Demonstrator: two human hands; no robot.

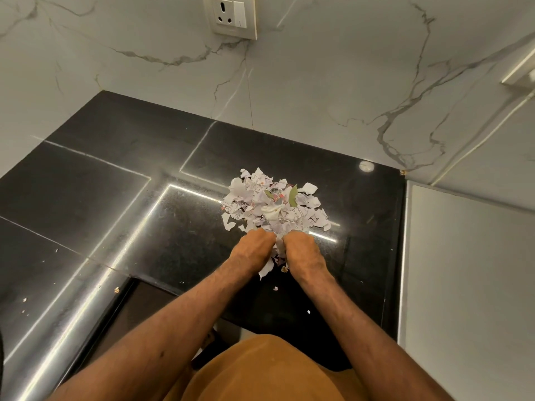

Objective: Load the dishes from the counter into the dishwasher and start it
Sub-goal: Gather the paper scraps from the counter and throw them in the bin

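Two hands meet on the black counter (pixel 115 198), which we see filling the lower left and middle of the view, below a marble wall (pixel 318 82). The left hand (pixel 254 246) and right hand (pixel 301 247) sit knuckles-up, almost touching, each with fingers curled under and closed on torn paper scraps (pixel 272 204); the fingertips themselves are hidden from us. White pieces stick out between the two fists and below the left one. The rest of the scraps form a heap just beyond the knuckles, some printed, with a green leaf (pixel 293 195) lying on top toward the right. We note a few stray bits (pixel 276 288) on the counter near the wrists, and crumbs (pixel 116 290) well to the left by its edge. A socket (pixel 230 15) is set in the wall above, a white panel (pixel 463 285) adjoins the counter on the right, and an ochre shirt (pixel 266 371) fills the bottom.
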